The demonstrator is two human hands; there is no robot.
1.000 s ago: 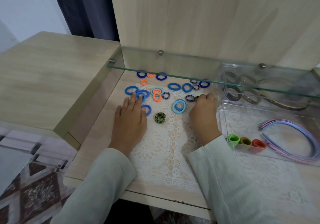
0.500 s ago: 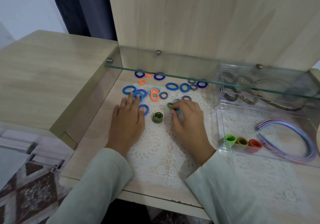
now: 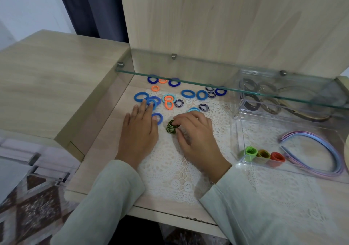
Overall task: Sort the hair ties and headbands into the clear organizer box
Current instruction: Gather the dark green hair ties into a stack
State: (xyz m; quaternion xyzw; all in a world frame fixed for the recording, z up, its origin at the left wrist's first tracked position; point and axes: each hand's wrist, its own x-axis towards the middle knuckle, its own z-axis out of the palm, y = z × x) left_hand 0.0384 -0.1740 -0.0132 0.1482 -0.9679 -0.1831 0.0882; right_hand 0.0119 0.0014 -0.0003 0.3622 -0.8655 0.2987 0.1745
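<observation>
Green-black hair tie stack point(image 3: 171, 128), right hand point(image 3: 196, 136) fingers point(image 3: 182, 120) pinching it, left hand point(image 3: 138, 131) flat beside

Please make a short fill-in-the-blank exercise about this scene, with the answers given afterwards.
1. The right hand grips a dark ____ stack.
2. The left hand lies flat, fingertips on ____ hair ties.
3. In the clear organizer box, the headbands lie to the ____ of the red stack.
Answers: green; blue; right.
</observation>
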